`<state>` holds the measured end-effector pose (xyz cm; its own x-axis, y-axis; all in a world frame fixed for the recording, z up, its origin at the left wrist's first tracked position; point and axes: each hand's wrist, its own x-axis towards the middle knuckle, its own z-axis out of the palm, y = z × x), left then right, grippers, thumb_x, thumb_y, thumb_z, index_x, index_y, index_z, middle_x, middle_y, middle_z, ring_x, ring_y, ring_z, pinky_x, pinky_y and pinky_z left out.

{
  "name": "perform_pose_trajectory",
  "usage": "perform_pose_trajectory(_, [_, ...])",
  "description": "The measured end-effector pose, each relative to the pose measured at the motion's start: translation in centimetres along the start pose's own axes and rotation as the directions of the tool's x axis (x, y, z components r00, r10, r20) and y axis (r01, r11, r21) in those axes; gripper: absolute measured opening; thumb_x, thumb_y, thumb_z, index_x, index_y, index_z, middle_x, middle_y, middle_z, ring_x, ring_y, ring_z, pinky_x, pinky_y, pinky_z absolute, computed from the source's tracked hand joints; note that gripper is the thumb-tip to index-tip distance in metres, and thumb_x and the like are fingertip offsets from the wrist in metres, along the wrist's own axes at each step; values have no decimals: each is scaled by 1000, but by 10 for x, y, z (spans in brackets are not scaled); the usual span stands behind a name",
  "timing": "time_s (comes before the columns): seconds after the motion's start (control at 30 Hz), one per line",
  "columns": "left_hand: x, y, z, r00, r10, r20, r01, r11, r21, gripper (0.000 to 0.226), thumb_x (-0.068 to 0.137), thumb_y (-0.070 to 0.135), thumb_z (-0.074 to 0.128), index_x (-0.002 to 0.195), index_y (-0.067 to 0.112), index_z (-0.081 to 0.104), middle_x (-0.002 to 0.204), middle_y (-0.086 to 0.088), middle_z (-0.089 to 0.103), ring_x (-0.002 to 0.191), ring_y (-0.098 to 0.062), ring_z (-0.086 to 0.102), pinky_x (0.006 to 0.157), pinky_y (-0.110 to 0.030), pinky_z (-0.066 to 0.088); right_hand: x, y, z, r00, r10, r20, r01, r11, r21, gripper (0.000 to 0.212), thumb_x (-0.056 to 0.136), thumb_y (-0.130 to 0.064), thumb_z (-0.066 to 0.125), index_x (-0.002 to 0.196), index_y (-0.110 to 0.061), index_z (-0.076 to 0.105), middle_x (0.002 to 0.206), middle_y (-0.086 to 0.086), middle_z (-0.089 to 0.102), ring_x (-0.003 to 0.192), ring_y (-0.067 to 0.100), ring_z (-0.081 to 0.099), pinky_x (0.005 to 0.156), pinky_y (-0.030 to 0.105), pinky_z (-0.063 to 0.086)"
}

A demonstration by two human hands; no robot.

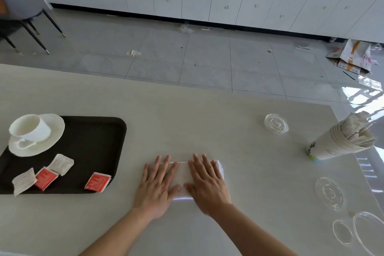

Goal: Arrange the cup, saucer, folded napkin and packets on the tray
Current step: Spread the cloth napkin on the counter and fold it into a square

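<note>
A dark tray (97,143) lies on the pale table at the left. At its far left corner a white cup (31,129) stands on a white saucer (53,137). Near the tray's front edge lie two red packets (45,178) (97,182) and two white packets (61,164) (24,181). A white folded napkin (182,174) rests on the table right of the tray. My left hand (159,185) and my right hand (206,183) press flat on it, fingers spread, side by side.
A stack of paper cups (338,143) stuffed with paper lies tilted at the table's right edge. Several clear plastic lids (276,123) (329,193) (369,235) lie on the right side. Beyond the table's far edge the floor holds litter, and chair legs (31,33) show at far left.
</note>
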<state>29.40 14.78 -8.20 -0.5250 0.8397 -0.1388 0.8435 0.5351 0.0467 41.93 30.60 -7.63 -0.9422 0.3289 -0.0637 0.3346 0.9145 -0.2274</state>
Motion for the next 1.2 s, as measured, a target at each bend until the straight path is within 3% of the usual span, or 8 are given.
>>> perform_pose_trajectory(0.23, [-31, -10, -6, 963, -269, 6, 268, 955, -124, 74, 96, 58, 13, 144, 8, 41, 148, -24, 40, 134, -46, 39, 103, -60, 37, -22, 18, 10, 987, 137, 86, -132, 990, -58, 81, 95, -64, 20, 157, -12, 9, 163, -1, -9, 151, 26, -9, 119, 44, -5])
perform_pose_trajectory(0.33, [-32, 1, -18, 938, -345, -21, 334, 920, -203, 69, 91, 51, 45, 141, 3, 44, 140, -26, 48, 129, -45, 45, 99, -58, 42, -22, 19, 8, 985, 130, 113, -122, 990, -69, 81, 93, -67, 10, 157, -18, -2, 161, -7, -24, 147, 24, -26, 119, 45, -11])
perform_pose_trajectory(0.47, [-32, 10, -35, 774, -629, 80, 581, 654, -484, 79, 80, 34, 73, 144, 5, 36, 130, -19, 53, 118, -37, 49, 91, -47, 45, -26, -1, -9, 983, 73, -170, -52, 991, 125, 64, 101, -52, 27, 155, -19, 22, 165, -8, 10, 152, 18, 1, 122, 40, 5])
perform_pose_trajectory(0.53, [-30, 8, -39, 709, -681, 182, 649, 530, -546, 67, 83, 36, 68, 137, 6, 41, 126, -19, 54, 114, -35, 51, 94, -42, 44, -21, -31, -11, 956, 179, -233, -53, 885, 463, 57, 100, -48, 35, 152, -23, 33, 159, -14, 25, 148, 3, 18, 120, 28, 18])
perform_pose_trajectory(0.6, [-26, 9, -42, 687, -690, 227, 685, 512, -518, 56, 85, 39, 67, 127, 8, 48, 122, -17, 56, 110, -33, 55, 91, -38, 46, -10, -62, -13, 953, 304, -11, -166, 549, 819, 53, 99, -47, 43, 149, -31, 35, 154, -21, 33, 140, -7, 27, 118, 25, 24])
perform_pose_trajectory(0.7, [-17, 10, -48, 678, -681, 275, 707, 505, -494, 50, 83, 42, 69, 119, 12, 52, 117, -15, 58, 105, -31, 58, 84, -36, 47, 5, -87, -12, 909, 333, 250, -318, 165, 934, 54, 102, -38, 49, 152, -25, 32, 156, -11, 35, 140, 0, 32, 119, 29, 25])
perform_pose_trajectory(0.97, [-1, -7, -49, 613, -664, 428, 749, 315, -583, 24, 82, 29, 67, 96, 10, 68, 94, -9, 71, 84, -28, 65, 72, -32, 52, -1, -84, -19, 886, 363, 290, -317, 14, 948, 52, 102, -33, 50, 151, -26, 35, 152, -18, 36, 136, -4, 35, 104, 18, 27])
perform_pose_trajectory(1.2, [0, -3, -49, 600, -676, 428, 715, 212, -666, 12, 78, 21, 63, 69, 14, 61, 68, -3, 63, 62, -20, 58, 52, -26, 43, -35, -98, -3, 873, 392, 290, -339, 59, 939, 48, 102, -23, 51, 149, -19, 40, 148, -17, 42, 130, -9, 39, 90, -1, 35])
